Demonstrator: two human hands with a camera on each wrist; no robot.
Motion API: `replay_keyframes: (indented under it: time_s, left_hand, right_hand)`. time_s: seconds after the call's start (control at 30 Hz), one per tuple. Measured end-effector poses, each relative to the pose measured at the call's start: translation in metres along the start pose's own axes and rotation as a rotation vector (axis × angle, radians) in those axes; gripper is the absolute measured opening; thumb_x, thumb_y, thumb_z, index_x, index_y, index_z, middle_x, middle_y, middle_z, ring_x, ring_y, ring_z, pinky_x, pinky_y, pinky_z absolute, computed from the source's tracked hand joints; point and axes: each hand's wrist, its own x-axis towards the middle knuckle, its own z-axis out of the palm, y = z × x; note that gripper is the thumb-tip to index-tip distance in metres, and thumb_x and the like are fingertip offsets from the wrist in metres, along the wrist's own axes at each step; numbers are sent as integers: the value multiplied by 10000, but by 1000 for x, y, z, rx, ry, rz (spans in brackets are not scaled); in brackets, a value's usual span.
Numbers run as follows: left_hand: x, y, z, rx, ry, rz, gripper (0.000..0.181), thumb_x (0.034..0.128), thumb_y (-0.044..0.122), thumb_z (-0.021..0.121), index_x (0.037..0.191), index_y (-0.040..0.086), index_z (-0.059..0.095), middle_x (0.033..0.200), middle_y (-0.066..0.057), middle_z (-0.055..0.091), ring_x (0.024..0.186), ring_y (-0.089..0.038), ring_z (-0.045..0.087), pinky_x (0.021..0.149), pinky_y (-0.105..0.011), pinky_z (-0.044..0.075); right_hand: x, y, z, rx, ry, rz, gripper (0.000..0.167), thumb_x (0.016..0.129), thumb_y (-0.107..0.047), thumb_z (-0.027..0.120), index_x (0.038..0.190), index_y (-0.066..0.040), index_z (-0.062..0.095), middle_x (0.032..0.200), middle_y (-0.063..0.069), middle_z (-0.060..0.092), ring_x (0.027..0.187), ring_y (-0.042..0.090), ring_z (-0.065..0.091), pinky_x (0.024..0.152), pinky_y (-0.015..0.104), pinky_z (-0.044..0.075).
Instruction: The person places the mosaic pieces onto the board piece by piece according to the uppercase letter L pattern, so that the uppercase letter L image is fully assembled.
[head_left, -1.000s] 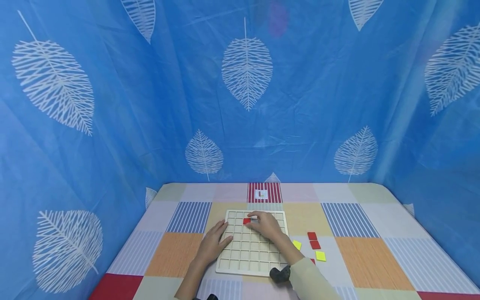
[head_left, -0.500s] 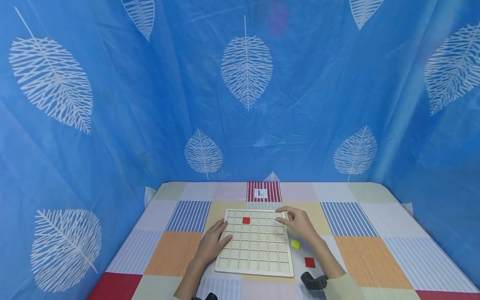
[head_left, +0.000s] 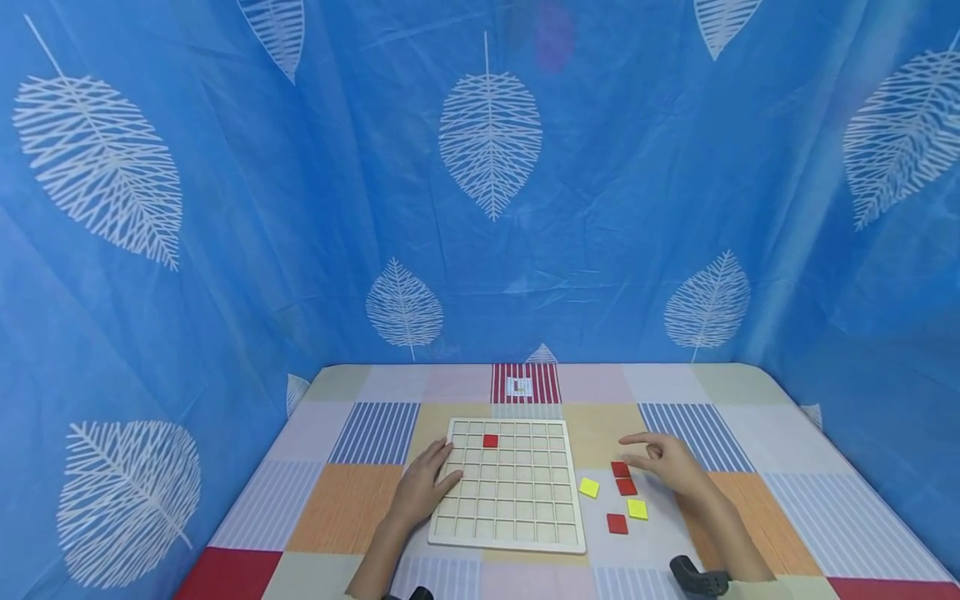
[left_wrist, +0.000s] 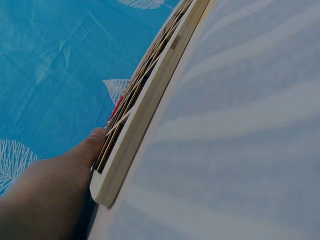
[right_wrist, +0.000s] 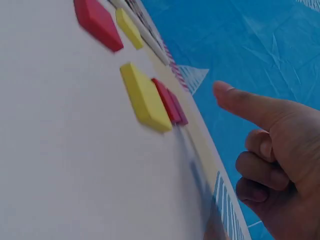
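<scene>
Farthest red tile [head_left: 620, 469], apparently untouched, at nine o'clock of right hand [head_left: 670, 465], thumb and forefinger parted; outstretched left hand [head_left: 422, 485] on grid board [head_left: 506, 490].

pale beige right sleeve [head_left: 761, 591]; black device [head_left: 699, 577] on each wrist

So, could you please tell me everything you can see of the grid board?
The grid board is pale and looks wooden, with visible grain along its side, a raised rim and thin dividers forming square compartments. It lies flat on the patchwork cloth. A red tile sits in the second row from the far edge, third column from the left in the head view. The left hand rests on its left edge.
</scene>
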Motion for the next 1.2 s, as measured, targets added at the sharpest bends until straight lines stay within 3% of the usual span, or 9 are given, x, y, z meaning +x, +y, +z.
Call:
replay_keyframes:
  time_s: [0.13,0.27,0.83,1.03,1.2]
  left_hand:
    - [-1,1,0,-4,2,-8,582,888,454,555,1326,75,500,1387,-146,428,1257,-364,394,994,-524,347]
    - [-2,1,0,-6,4,-5,578,888,446,560,1324,72,501,1385,-147,430,1256,-364,396,992,-525,349]
    - [-1,0,-1,-13,2,20,570,898,431,553,1327,60,495,1388,-156,422,1255,-366,397,992,-522,352]
    - [-1,1,-1,-13,-3,24,569,893,432,560,1320,60,502,1382,-160,427,1250,-369,400,984,-526,357]
    - [-1,1,-1,-24,4,14,572,895,436,554,1323,61,499,1386,-156,424,1256,-368,394,995,-523,348]
  right_hand:
    - [-3,9,-1,-14,-78,23,357,778,-280,747,1078,-98,681,542,7,376,466,140,333,390,201,253]
    - [-3,14,3,-46,-104,36,348,762,-272,761,1064,-115,691,564,8,415,488,143,378,409,185,275]
    - [1,13,9,-64,-60,81,350,747,-284,772,1040,-111,693,615,32,455,532,163,392,413,191,271]
    - [6,-10,21,-90,-11,-8,353,747,-320,769,1033,-127,694,581,-2,388,515,132,343,393,196,252]
    - [14,-43,46,-92,-5,-126,313,738,-319,773,997,-154,710,517,-49,295,468,81,244,400,198,201]
